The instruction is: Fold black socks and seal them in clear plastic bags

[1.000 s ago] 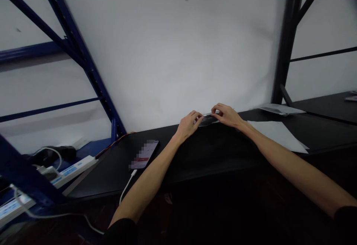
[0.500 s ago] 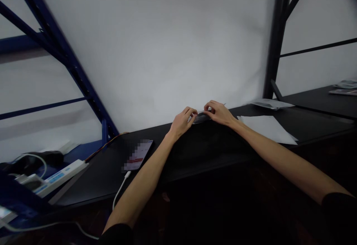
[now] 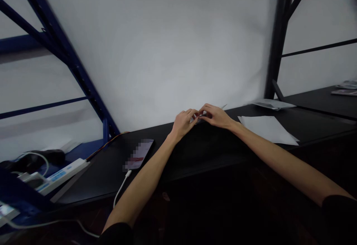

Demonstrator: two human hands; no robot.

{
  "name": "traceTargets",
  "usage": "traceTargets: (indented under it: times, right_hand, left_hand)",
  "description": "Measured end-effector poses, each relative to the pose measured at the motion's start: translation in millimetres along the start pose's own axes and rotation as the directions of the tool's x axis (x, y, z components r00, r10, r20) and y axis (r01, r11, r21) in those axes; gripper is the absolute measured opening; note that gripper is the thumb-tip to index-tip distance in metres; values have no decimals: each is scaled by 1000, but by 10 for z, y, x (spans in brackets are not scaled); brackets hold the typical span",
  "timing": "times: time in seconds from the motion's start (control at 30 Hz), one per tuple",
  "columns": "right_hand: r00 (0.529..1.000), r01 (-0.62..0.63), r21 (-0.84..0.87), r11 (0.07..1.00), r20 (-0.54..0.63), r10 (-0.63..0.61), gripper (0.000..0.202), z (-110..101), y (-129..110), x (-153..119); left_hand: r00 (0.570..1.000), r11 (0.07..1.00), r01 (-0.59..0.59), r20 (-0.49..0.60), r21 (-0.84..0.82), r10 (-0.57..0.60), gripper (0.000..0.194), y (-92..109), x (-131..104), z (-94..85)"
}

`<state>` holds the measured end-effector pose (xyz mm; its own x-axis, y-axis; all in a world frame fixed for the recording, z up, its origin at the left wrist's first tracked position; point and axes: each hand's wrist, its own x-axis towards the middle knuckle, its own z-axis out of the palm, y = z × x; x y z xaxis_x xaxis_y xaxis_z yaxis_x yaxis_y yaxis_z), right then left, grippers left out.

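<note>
My left hand [image 3: 184, 122] and my right hand [image 3: 216, 116] meet near the back of the black tabletop, close to the wall. Their fingers are closed in a pinch on a sheet of paper [image 3: 224, 107], which is mostly covered by the hands. One pale corner of it pokes up behind my right hand. The fingertips of both hands are touching or almost touching. Whether the paper is folded there, I cannot tell.
A phone [image 3: 141, 154] on a white charging cable [image 3: 120, 189] lies left of my left forearm. White sheets [image 3: 269, 129] rest to the right, with more papers [image 3: 275, 104] behind. At left are a power strip [image 3: 63, 176] and a blue metal frame [image 3: 80, 77].
My two hands have come closer together, the right one shifting left and slightly down. Less of the paper shows between them now.
</note>
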<state>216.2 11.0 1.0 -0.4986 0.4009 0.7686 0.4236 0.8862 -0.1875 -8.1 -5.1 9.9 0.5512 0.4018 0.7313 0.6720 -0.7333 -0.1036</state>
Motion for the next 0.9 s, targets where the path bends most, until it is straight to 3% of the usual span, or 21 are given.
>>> traceTargets:
  times: [0.33,0.47,0.63,0.9]
  right_hand:
    - [999,-36,-170,985,-8,36,15,-12,22,-15]
    - [994,-103,-260,960,-63,89,14,-84,100,-5]
    - [974,-216,-339,915,-134,181,13,-161,205,33]
    - [968,-244,-445,861,-170,187,15,-172,143,106]
  left_hand:
    - [1000,999,-24,19,30,24,6,4,33,-10]
    - [999,997,-48,19,53,47,5,-92,95,-128]
    - [1000,1000,4,-17,-26,-4,10,-252,125,-293]
    - [997,997,-13,-78,-79,7,7,-333,161,-407]
